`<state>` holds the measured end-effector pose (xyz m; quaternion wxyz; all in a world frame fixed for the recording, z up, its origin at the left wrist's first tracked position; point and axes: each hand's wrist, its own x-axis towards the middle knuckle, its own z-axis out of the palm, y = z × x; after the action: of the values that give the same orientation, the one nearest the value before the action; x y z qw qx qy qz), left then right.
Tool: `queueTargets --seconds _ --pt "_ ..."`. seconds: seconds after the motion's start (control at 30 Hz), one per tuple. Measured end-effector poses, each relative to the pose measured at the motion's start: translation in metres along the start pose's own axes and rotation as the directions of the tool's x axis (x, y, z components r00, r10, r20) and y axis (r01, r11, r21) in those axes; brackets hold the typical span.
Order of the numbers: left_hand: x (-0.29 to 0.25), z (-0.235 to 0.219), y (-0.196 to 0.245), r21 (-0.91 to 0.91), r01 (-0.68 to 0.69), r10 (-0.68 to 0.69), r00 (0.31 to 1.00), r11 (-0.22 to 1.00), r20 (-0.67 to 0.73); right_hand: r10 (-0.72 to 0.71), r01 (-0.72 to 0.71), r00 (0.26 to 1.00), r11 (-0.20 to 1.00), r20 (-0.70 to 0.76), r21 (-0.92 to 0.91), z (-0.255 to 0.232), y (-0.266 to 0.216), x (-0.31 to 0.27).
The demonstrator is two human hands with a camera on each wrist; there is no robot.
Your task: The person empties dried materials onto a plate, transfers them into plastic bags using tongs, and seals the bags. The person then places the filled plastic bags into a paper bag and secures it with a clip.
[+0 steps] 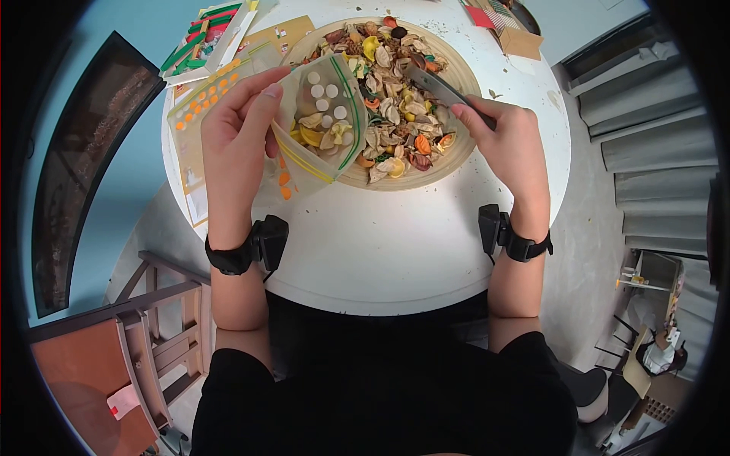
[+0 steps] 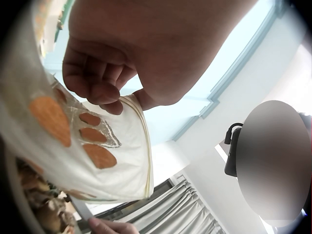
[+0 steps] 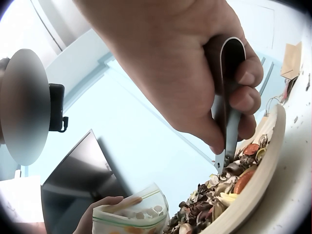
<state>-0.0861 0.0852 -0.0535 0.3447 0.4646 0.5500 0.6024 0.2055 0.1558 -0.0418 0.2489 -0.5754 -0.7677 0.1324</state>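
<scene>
My left hand [image 1: 242, 125] pinches the edge of a translucent zip bag [image 1: 308, 110] with a green and yellow seal strip. The bag has white dots on one face and orange patches [image 2: 99, 155] on another. Some yellowish dried petals [image 1: 313, 137] show inside it, and its mouth gapes toward the right. My right hand [image 1: 508, 140] grips metal tongs [image 1: 439, 85] between thumb and fingers. In the right wrist view the tongs' tips reach down to the potpourri [image 3: 200, 200]. This mix of dried petals, pods and cones heaps on a round wooden tray [image 1: 465, 72].
Another orange-dotted bag [image 1: 209, 99] lies on brown paper at the left. Behind it is a white box [image 1: 242, 30] with green and red pieces. A brown paper packet [image 1: 521, 42] lies at the back right. Small crumbs dot the white round table [image 1: 372, 258].
</scene>
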Motion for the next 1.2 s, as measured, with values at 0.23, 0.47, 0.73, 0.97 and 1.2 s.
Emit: queueTargets --seconds 0.23,0.47,0.73,0.97,1.2 --pt "0.0 0.0 0.001 0.008 0.009 -0.009 1.0 1.0 -0.011 -0.106 0.12 0.989 0.982 -0.103 0.143 -0.003 -0.016 -0.01" --pt "0.001 -0.001 -0.001 -0.014 0.006 -0.006 1.0 1.0 -0.009 -0.29 0.302 0.953 0.919 -0.083 0.254 -0.01 -0.054 -0.032" --pt "0.001 -0.003 -0.002 -0.023 -0.001 0.0 1.0 1.0 -0.005 0.163 -0.161 0.986 0.925 0.024 0.344 -0.042 -0.021 -0.02" --pt "0.0 -0.002 0.0 -0.012 0.003 -0.003 1.0 1.0 -0.005 0.297 -0.286 0.931 0.955 0.211 -0.083 -0.03 0.014 -0.004" --pt "0.001 -0.001 -0.001 -0.005 0.002 -0.002 1.0 1.0 -0.011 0.175 -0.166 0.958 0.984 0.229 -0.057 -0.022 -0.002 -0.011"
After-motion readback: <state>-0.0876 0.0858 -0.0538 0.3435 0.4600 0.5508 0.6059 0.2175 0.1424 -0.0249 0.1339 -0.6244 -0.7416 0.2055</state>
